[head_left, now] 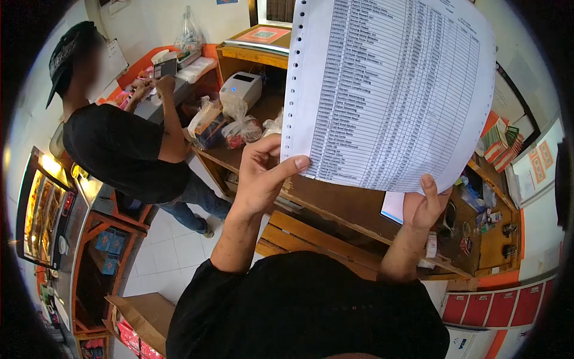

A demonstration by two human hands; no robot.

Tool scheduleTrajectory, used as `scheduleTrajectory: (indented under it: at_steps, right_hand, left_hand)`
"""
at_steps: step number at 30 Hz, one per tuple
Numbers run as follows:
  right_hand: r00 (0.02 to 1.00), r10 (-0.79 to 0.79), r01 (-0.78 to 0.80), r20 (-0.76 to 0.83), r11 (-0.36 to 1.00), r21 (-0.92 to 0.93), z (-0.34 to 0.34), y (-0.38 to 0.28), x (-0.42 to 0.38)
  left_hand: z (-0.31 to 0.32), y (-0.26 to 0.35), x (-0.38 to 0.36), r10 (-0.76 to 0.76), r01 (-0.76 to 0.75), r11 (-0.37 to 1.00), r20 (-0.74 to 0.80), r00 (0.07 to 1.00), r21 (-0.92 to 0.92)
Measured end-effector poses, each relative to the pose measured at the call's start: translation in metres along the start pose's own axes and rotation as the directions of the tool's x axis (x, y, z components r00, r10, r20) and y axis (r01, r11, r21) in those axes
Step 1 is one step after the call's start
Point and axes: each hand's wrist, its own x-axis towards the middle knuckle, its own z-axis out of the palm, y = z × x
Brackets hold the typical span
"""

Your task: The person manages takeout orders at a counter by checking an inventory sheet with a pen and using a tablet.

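Observation:
I hold up a large printed sheet [388, 90] with perforated edges and long rows of text, close to the camera. My left hand [263, 176] grips its lower left corner, thumb across the front. My right hand [423, 206] pinches the lower right edge, thumb on the paper. Both arms rise from black sleeves at the bottom of the view.
A wooden desk [335, 209] lies beneath the sheet, with a white label printer [240, 88] and tied plastic bags [239, 127] on it. A person in a black shirt and cap [119, 143] stands at left, holding a phone [165, 68]. A cardboard box [146, 317] sits on the floor.

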Motion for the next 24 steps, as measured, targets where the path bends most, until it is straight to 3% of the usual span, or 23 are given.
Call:
scheduleTrajectory:
  at_steps: [11, 24]
  right_hand:
    - [0.995, 0.047, -0.041, -0.091, 0.997, 0.07, 0.015, -0.005, 0.003]
    - [0.996, 0.04, -0.035, -0.08, 0.998, 0.057, 0.015, -0.004, 0.006]
  left_hand:
    - [0.003, 0.004, -0.002, -0.005, 0.004, 0.999, -0.003, 1.0, -0.048]
    - [0.001, 0.005, -0.001, 0.011, -0.009, 0.998, 0.033, 0.999, -0.069]
